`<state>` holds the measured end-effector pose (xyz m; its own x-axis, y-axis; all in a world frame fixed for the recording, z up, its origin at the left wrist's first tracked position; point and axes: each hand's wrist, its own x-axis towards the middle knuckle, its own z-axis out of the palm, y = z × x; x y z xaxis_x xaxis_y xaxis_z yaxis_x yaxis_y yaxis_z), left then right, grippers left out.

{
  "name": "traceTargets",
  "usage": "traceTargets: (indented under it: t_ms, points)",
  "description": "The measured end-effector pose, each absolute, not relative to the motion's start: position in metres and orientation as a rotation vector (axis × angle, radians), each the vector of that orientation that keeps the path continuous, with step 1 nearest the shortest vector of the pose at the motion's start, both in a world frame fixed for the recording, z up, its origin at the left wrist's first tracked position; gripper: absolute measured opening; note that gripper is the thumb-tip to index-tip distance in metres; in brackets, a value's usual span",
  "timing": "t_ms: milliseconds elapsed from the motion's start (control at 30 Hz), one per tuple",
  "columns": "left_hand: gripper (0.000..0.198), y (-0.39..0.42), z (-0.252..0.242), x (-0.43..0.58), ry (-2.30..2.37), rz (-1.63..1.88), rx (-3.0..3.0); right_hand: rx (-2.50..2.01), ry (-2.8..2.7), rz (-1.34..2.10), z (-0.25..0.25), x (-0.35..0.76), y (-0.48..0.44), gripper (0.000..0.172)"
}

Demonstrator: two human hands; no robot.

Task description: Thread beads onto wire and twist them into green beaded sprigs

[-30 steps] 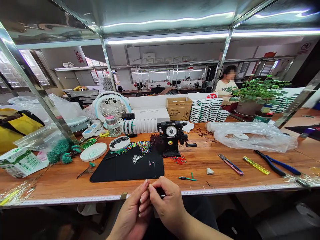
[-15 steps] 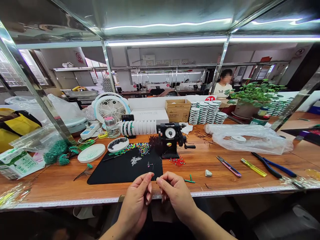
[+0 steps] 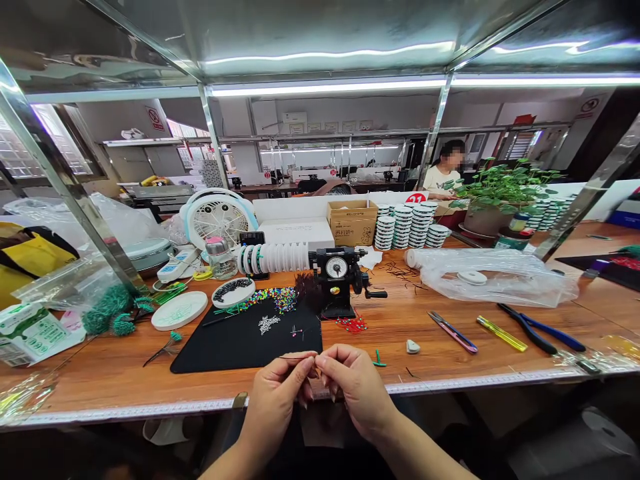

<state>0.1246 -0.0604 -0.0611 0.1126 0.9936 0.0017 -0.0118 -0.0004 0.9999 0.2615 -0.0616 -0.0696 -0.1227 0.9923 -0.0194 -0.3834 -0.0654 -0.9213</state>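
Both of my hands meet fingertip to fingertip over the table's front edge. My left hand [image 3: 280,390] is closed in a pinch, and a thin dark strand [image 3: 293,358] shows along its fingers. Against it, my right hand [image 3: 355,383] pinches with thumb and forefinger; what lies between its tips is too small to make out. Just beyond them is a black mat [image 3: 225,350] with a pile of small clear beads [image 3: 269,325], a few pins [image 3: 297,331] and many multicoloured beads [image 3: 283,299].
A black winding machine [image 3: 336,280] with a crank and a row of white spools [image 3: 275,258] stands behind the mat. To the right lie red strands [image 3: 351,324], a white lump [image 3: 413,347], snips [image 3: 453,331], a yellow tube [image 3: 501,333] and pliers [image 3: 540,330]. A co-worker [image 3: 444,175] sits beyond.
My hands have come closer, their fingertips now meeting where a small gap showed before. A dark strand now shows along the left fingers. The view has shifted slightly.
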Motion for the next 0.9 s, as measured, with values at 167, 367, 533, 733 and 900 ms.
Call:
traceTargets:
  t_ms: [167, 367, 533, 733, 900]
  points:
    - [0.024, -0.053, -0.057, 0.115, 1.100, 1.124, 1.252, -0.953, -1.211, 1.435, -0.073, 0.265, -0.060, 0.032]
    - [0.026, -0.045, -0.056, 0.108, 1.184, 1.106, 1.295, -1.098, -1.374, 1.292, -0.079, 0.276, -0.059, 0.025]
    - [0.027, -0.045, -0.055, 0.119, 1.145, 1.027, 1.351, -1.127, -1.416, 1.086, -0.076, 0.275, -0.058, 0.024]
    - [0.027, -0.042, -0.052, 0.122, 1.203, 1.066, 1.398, -1.167, -1.379, 1.183, -0.080, 0.286, -0.062, 0.020]
    - [0.028, -0.039, -0.056, 0.129, 1.179, 0.950, 1.489, -1.180, -1.356, 1.049, -0.081, 0.286, -0.060, 0.022]
